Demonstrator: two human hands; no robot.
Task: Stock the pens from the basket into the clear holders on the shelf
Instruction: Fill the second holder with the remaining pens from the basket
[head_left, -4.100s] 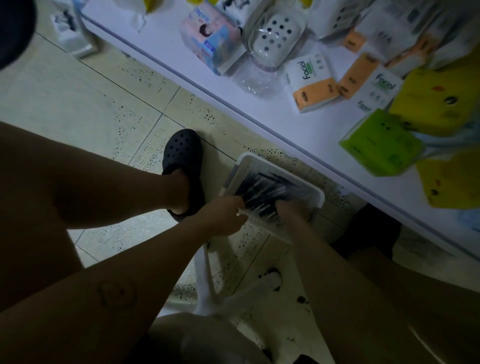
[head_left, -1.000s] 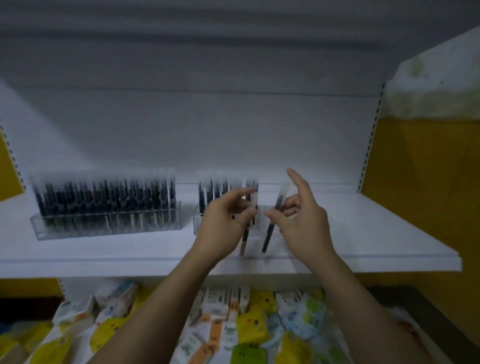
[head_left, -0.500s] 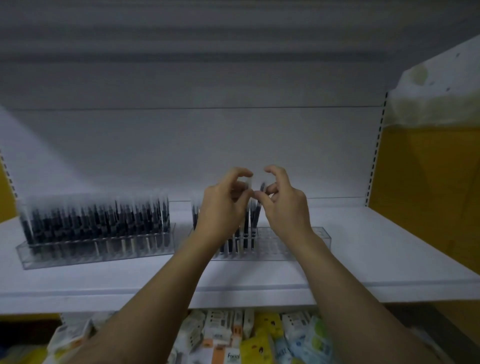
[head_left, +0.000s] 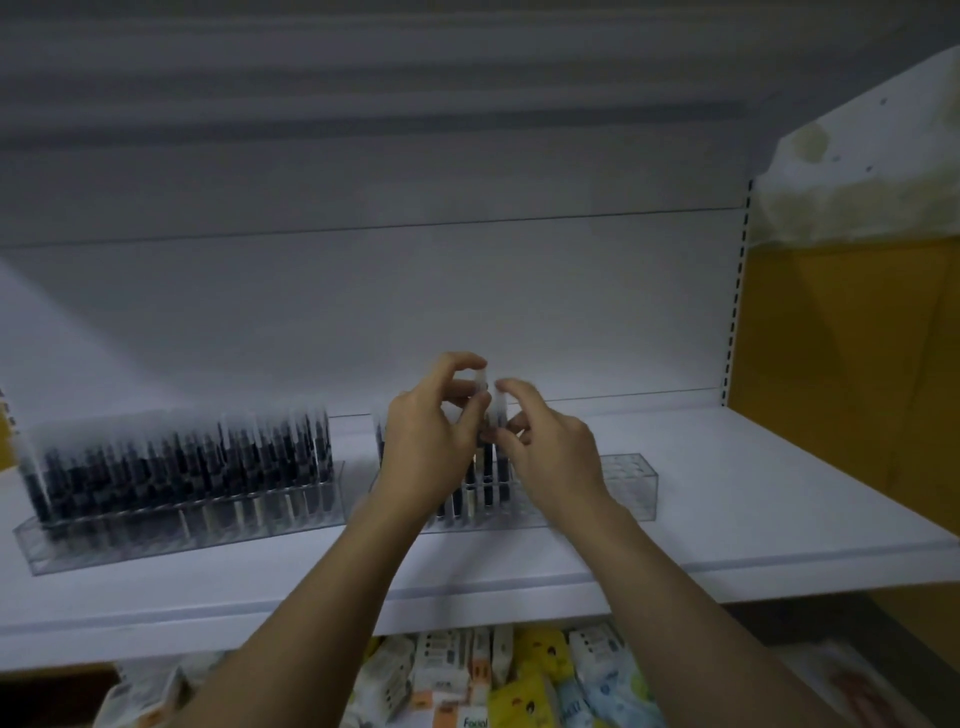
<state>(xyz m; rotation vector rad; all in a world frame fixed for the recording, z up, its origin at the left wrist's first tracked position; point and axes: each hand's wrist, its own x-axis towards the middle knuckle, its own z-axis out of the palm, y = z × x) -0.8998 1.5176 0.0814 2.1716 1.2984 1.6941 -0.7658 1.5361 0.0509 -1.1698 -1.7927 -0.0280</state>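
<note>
On the white shelf (head_left: 727, 499) stand two clear holders. The left holder (head_left: 176, 525) is packed with upright black pens with clear caps. The middle holder (head_left: 628, 488) carries pens on its left part, while its right cells show none. My left hand (head_left: 426, 447) pinches the capped top of a pen (head_left: 482, 395) standing over this holder. My right hand (head_left: 550, 452) pinches a second pen (head_left: 500, 415) right beside it. Both hands hide much of the holder's filled part. The basket is out of view.
The shelf's white back panel rises behind the holders. A yellow side panel (head_left: 852, 374) closes the shelf on the right. Below the shelf lie packets of tissues (head_left: 498, 680) in white, orange and yellow.
Four seconds ago both hands were down in the basket of pens on the floor. Since then they rose to the shelf, and the two pens have gone from tilted to upright over the middle holder.
</note>
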